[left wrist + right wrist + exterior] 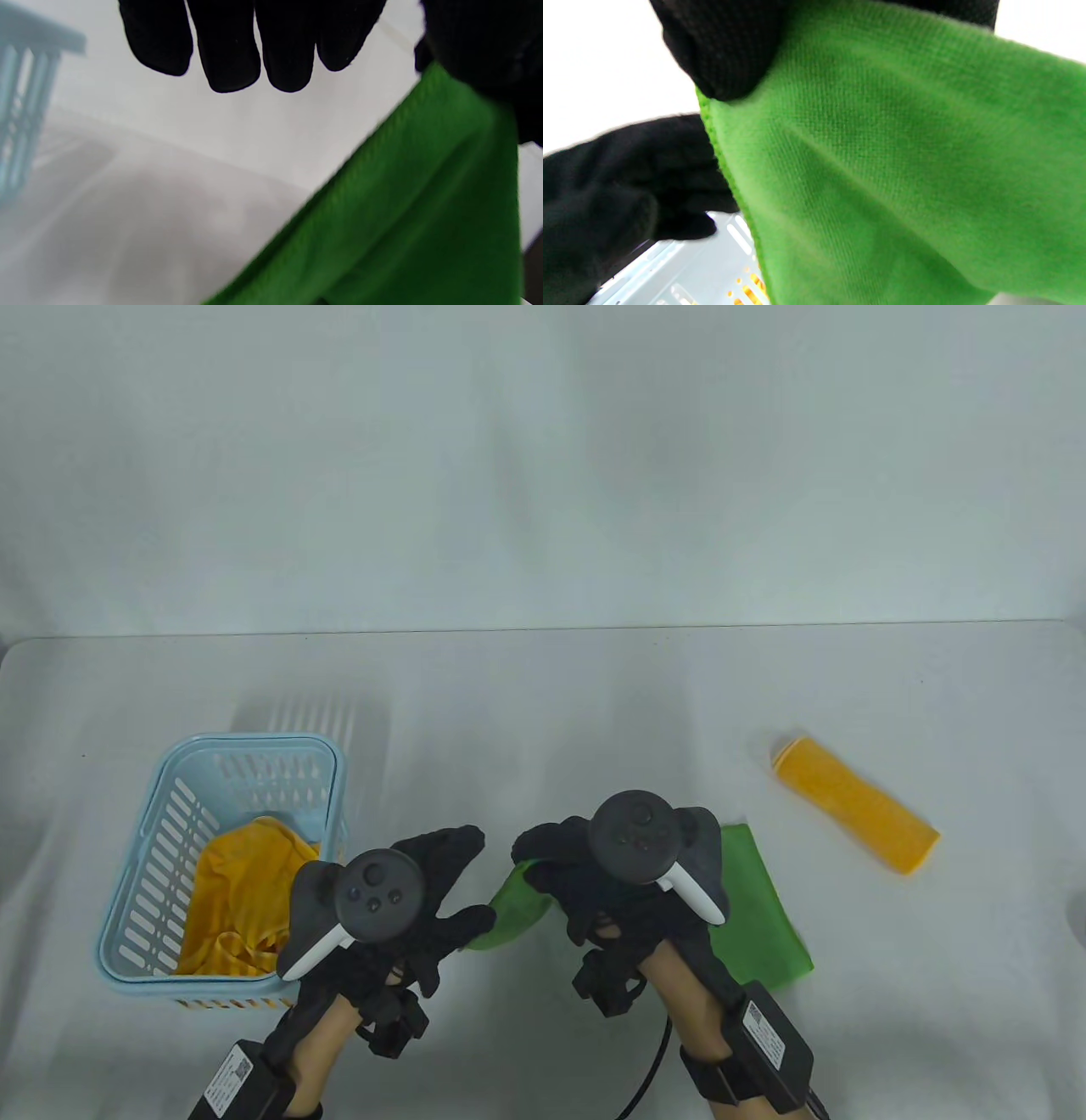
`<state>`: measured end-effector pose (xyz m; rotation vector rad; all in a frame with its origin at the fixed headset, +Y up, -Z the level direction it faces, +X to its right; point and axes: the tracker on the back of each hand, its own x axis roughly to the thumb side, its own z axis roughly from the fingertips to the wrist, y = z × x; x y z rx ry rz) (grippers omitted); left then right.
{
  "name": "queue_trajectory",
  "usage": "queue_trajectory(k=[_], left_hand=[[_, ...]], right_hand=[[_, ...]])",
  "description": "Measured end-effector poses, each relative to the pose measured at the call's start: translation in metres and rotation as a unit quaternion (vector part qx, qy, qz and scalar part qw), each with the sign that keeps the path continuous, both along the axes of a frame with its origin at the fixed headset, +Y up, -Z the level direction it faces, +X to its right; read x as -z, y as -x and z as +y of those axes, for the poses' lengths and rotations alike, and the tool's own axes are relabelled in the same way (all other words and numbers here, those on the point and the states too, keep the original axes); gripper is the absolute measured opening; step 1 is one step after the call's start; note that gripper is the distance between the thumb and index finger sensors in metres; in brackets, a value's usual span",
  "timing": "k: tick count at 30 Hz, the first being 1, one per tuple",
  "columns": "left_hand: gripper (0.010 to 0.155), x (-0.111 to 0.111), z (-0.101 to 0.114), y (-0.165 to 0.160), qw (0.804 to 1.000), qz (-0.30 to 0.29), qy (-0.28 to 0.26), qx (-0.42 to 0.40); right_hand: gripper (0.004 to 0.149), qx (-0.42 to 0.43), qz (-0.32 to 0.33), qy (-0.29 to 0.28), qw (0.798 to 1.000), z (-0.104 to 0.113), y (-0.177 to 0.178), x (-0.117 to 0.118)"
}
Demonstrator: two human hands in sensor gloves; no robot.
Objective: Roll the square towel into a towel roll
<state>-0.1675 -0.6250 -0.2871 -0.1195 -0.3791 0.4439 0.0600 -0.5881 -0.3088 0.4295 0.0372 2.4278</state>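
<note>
A green square towel [759, 912] lies on the white table in front of me, its left part lifted off the surface. My right hand [543, 857] pinches that raised left edge; in the right wrist view its fingers [725, 55] grip the green cloth [882, 169] from above. My left hand [441, 882] is beside it on the left with fingers spread. Its thumb reaches the hanging fold [517, 903]. In the left wrist view its fingers [237, 51] hang free above the table, apart from the towel [403, 212].
A finished orange towel roll [853, 804] lies at the right. A light blue slotted basket [254, 746] with a crumpled yellow towel [229, 899] stands at the left, close to my left hand. The basket also shows in the right wrist view [691, 275].
</note>
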Motion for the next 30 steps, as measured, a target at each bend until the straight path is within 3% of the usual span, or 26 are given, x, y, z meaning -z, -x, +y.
queue_trajectory(k=[6,14,19,24,30], left_hand=[[0.082,0.005,-0.025,-0.019,0.997,-0.022,0.053,0.051],[0.062,0.019,-0.051,-0.032,0.992,0.011,0.083,0.099],[0.044,0.020,-0.052,-0.026,0.992,0.023,0.101,0.067],[0.041,0.017,-0.046,-0.022,0.994,0.027,0.099,0.040],[0.041,0.015,-0.035,-0.014,0.996,0.062,0.059,0.024]], right_hand=[[0.039,0.017,0.001,-0.007,1.000,0.009,-0.010,-0.002],[0.039,0.041,-0.020,-0.001,0.999,0.009,-0.027,0.006],[0.040,0.056,-0.038,0.006,0.998,0.004,-0.034,0.010],[0.041,0.087,-0.048,0.022,0.995,-0.002,-0.044,0.015],[0.040,0.146,-0.051,0.055,0.986,-0.007,-0.058,0.022]])
